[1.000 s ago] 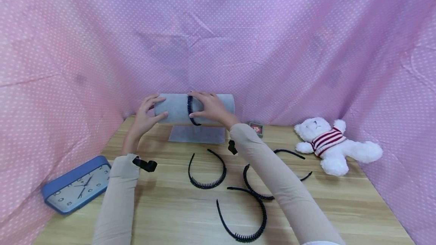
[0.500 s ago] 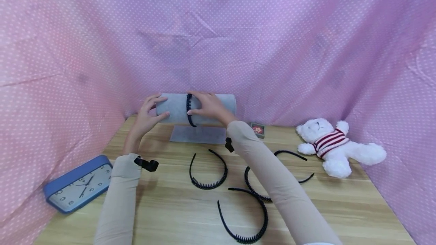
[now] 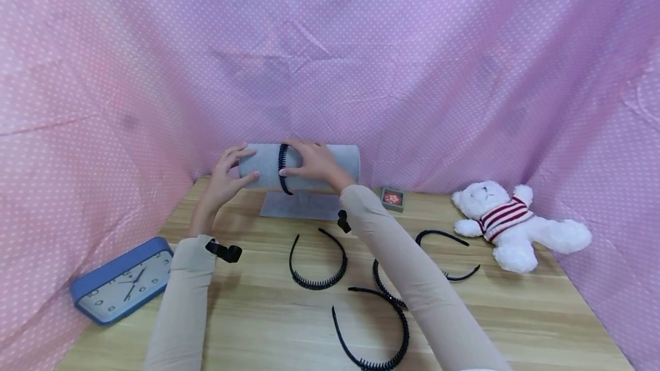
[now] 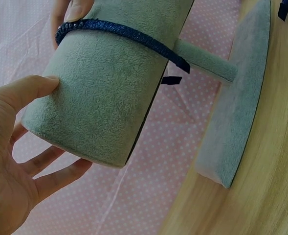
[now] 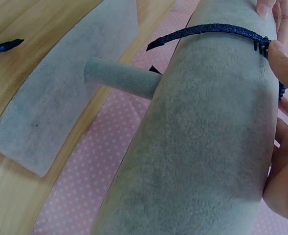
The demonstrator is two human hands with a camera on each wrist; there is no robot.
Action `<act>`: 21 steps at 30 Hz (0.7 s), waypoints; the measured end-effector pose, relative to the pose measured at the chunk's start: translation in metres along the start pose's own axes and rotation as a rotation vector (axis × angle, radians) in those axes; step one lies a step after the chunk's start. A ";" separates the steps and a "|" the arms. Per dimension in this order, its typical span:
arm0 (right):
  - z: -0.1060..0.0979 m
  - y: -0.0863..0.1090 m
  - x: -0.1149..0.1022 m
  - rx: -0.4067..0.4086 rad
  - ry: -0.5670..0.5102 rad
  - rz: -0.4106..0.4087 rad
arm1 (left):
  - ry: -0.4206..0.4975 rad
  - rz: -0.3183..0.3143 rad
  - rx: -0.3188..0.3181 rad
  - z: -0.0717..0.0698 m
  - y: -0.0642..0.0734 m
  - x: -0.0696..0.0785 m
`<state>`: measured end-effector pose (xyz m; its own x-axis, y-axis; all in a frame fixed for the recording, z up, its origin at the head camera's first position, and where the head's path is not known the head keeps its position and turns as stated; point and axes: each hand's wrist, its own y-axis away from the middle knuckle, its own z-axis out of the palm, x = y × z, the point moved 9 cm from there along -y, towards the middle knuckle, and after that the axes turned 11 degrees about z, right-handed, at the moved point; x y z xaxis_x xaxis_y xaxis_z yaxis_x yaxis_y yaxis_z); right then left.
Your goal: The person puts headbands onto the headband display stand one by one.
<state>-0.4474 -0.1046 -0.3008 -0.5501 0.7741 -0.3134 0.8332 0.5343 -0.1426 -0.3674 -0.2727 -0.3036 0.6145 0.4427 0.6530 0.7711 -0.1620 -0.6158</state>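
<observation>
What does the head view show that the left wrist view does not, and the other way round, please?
Only the head view shows the blue clock, white teddy bear and small square box. Only the left wrist view shows the second tip of the headband, behind the grey roll. Both show the left hand and headband on the roll, fingers of the right hand, the table and the pink dotted cloth.

There are two hands (image 3: pixel 222 182) (image 3: pixel 319 162), one stand (image 3: pixel 265 165), at least four headbands (image 3: pixel 282 159) (image 3: pixel 318 287) (image 3: pixel 406 331) (image 3: pixel 435 232), one clock (image 3: pixel 124 288), one bear (image 3: pixel 507 219) and one box (image 3: pixel 393 199).
</observation>
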 end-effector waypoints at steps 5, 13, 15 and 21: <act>0.002 0.000 -0.003 0.010 0.022 0.006 | -0.003 0.002 -0.001 0.002 0.000 0.002; 0.008 -0.003 -0.010 0.033 0.055 0.005 | -0.007 0.000 -0.011 0.002 0.000 0.003; 0.010 -0.004 -0.012 0.040 0.076 0.010 | -0.008 0.002 -0.009 0.002 0.000 0.003; 0.012 -0.001 -0.012 0.050 0.078 0.020 | -0.003 0.006 -0.010 0.002 0.000 0.001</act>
<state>-0.4413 -0.1186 -0.3077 -0.5349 0.8093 -0.2429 0.8445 0.5029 -0.1842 -0.3673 -0.2705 -0.3034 0.6190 0.4443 0.6477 0.7687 -0.1734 -0.6157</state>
